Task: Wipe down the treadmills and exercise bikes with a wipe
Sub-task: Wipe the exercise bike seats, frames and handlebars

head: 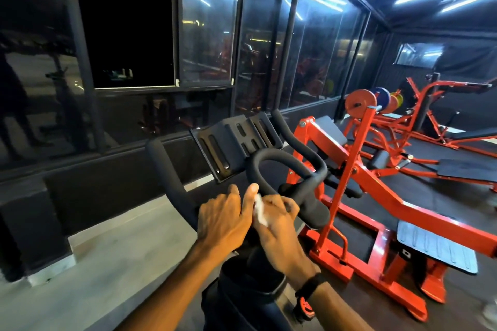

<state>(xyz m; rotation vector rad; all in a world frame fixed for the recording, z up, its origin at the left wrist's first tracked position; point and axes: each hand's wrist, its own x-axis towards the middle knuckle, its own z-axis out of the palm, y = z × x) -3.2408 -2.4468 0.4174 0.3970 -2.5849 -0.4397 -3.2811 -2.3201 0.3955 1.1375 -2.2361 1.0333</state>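
Note:
A black exercise bike stands right in front of me, its padded handlebar [293, 166] looping up at the centre with a slotted console tray [236, 142] behind it. My left hand [223, 220] grips the handlebar's middle section, thumb raised. My right hand [279, 226] holds a small white wipe [259, 209] crumpled in its fingers, pressed against the bar beside my left thumb. A dark band sits on my right wrist. The bike's frame below my hands is mostly hidden by my arms.
An orange weight machine [357, 196] with a grey footplate stands close on the right, with more orange benches and weight plates [360, 102] behind it. Dark glass windows [209, 29] line the wall ahead. Grey floor lies to the left.

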